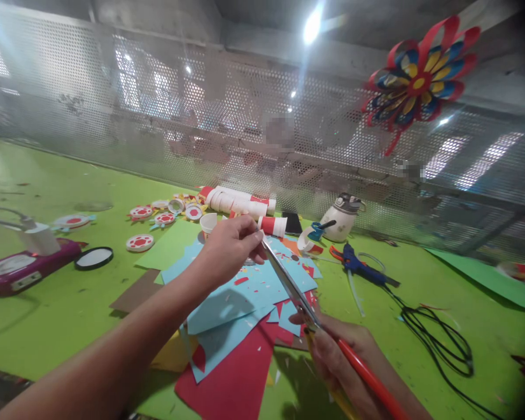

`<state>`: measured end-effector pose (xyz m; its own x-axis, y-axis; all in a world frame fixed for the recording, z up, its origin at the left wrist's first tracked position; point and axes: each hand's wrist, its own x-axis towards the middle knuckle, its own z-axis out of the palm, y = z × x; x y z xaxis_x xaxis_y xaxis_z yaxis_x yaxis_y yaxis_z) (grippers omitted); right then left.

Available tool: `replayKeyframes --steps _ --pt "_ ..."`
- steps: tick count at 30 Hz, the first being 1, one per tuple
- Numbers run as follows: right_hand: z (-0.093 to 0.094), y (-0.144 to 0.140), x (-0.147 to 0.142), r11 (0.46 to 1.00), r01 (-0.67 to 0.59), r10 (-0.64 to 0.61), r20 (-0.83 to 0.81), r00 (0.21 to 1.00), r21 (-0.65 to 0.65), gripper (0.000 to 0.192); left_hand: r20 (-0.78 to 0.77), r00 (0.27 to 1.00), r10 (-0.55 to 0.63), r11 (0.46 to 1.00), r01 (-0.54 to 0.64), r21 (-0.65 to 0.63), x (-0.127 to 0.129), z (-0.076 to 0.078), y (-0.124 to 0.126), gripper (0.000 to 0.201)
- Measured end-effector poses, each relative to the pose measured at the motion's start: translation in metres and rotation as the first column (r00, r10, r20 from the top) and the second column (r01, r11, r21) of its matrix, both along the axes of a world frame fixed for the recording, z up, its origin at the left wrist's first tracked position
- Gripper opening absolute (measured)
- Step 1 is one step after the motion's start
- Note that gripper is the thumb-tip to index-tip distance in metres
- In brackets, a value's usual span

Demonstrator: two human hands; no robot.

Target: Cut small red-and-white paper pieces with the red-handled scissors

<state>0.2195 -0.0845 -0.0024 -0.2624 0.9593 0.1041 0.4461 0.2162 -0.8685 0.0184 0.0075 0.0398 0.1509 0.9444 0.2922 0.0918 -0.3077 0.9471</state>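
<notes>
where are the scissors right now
In the head view, the scissors are just right of centre, held in the right hand and pointing toward the left hand.

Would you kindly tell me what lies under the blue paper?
Red paper sticks out at the near edge of the blue paper; a brown sheet and green paper show at the left. Anything wholly beneath it is covered.
</notes>
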Motion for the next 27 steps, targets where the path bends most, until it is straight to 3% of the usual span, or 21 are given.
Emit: replayKeyframes --steps 11,16,27 --pt "0.0046 -0.0005 -0.0007 0.999 -0.029 0.03 0.026 0.999 -0.034 0.055 -0.02 1.0 0.002 1.0 -0.002 0.027 -0.0006 -0.0002 -0.0003 0.015" --pt "0.0044 -0.0002 0.0 0.999 -0.037 0.037 0.02 0.999 -0.003 0.053 -0.03 0.998 0.055 0.996 -0.053 0.078 0.0009 0.0014 -0.0025 0.018" --pt "0.0058 0.0014 -0.002 0.996 -0.045 0.035 0.125 0.992 0.074 0.056 0.111 0.993 0.044 0.999 -0.046 0.015 -0.0005 0.0 0.0009 0.015"
